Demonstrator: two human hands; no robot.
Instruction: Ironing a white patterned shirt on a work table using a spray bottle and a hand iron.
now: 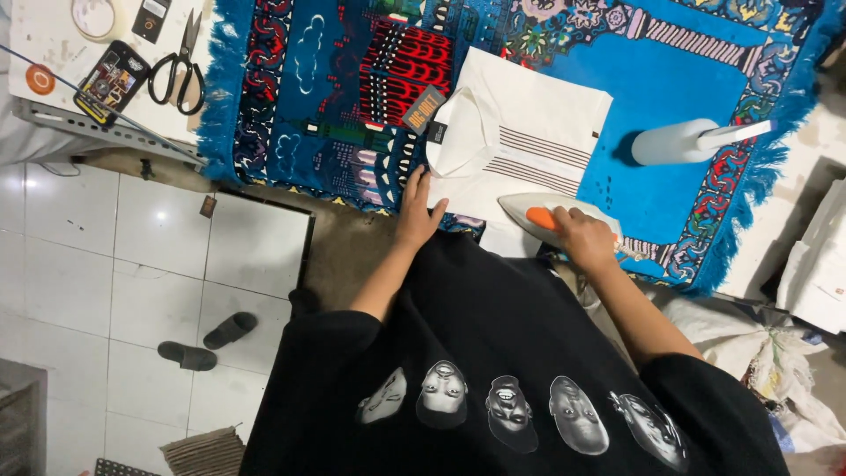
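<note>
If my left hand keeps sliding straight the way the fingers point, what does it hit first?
The left hand points up over the white garment; first in line looks like its collar with the hanging tag, though depth is unclear.

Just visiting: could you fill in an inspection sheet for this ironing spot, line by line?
Surface: blue patterned rug with fringe covers the table.
Job's things: folded white shirt with dark stripes and a hang tag; iron at its near edge.
Clutter: white spray bottle lying on the rug; scissors, phone, tape roll on a side shelf.
Hands: left hand flat on the shirt's edge; right hand grips the iron's orange handle.
Cables: thin cord crossing the shelf.
Surroundings: white tiled floor, two dark slippers.
</note>
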